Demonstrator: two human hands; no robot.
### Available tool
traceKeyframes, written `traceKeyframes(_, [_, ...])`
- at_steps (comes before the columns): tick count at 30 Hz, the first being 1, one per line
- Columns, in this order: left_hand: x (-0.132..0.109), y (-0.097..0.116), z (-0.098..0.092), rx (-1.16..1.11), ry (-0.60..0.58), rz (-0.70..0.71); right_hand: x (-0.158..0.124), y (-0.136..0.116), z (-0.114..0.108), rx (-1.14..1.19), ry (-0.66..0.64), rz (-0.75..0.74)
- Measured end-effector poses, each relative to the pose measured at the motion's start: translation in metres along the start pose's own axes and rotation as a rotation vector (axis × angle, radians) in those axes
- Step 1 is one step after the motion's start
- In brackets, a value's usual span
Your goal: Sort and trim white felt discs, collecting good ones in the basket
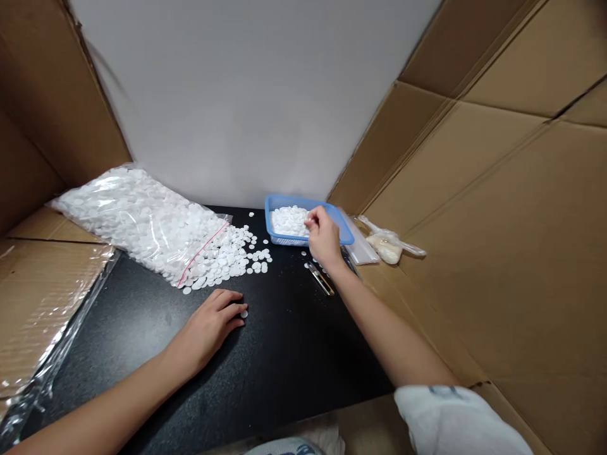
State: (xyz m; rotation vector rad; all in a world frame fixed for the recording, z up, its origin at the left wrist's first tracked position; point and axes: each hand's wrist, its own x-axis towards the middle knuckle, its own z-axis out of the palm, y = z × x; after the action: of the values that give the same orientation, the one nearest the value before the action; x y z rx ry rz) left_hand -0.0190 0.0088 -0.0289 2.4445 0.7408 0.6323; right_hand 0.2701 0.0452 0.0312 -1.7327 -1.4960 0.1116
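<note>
My left hand lies on the black tabletop, fingers stretched out and slightly apart. A single small white disc rests at its fingertips. Over a blue plastic basket, my right hand is closed in a pinch; whatever is between the fingertips is too small to make out. Many white discs fill the basket's left part. On the left, a large clear zip bag with a red seal line is full of the same discs, and a heap of them spills from its mouth.
A pair of small metal cutting tools lies below the basket, near a few stray discs. Clear plastic bags and a knotted bag with pale contents lie to the right. Cardboard walls and a white panel enclose the black table.
</note>
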Motion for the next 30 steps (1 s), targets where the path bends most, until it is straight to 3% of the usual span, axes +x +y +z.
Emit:
traceKeyframes(4, [0.002, 0.006, -0.004, 0.064, -0.038, 0.043, 0.056, 0.026, -0.009, -0.029, 0.002, 0.025])
traceKeyframes(7, [0.001, 0.015, -0.01, 0.055, -0.081, 0.045, 0.059, 0.032, -0.011, 0.016, -0.016, 0.007])
traceKeyframes(11, [0.008, 0.017, -0.011, -0.035, -0.021, -0.038, 0.011, 0.008, -0.006, 0.143, -0.082, -0.077])
traceKeyframes(15, [0.036, 0.017, -0.009, -0.188, 0.126, -0.172, -0.056, -0.04, 0.004, 0.278, -0.33, -0.27])
traceKeyframes(19, [0.059, 0.026, -0.009, -0.321, 0.181, -0.233, -0.078, -0.065, 0.01, 0.275, -0.308, -0.313])
traceKeyframes(22, [0.051, 0.026, -0.011, -0.346, 0.165, -0.252, -0.057, -0.053, 0.004, 0.206, -0.261, -0.33])
traceKeyframes(25, [0.018, 0.014, -0.014, -0.25, 0.099, -0.213, -0.011, -0.02, -0.012, 0.083, -0.143, -0.301])
traceKeyframes(28, [-0.017, 0.011, -0.011, 0.141, -0.072, -0.046, 0.033, 0.018, -0.027, -0.047, -0.033, -0.235])
traceKeyframes(30, [-0.026, 0.027, 0.001, 0.277, -0.178, -0.014, 0.049, 0.031, -0.028, -0.102, -0.003, -0.226])
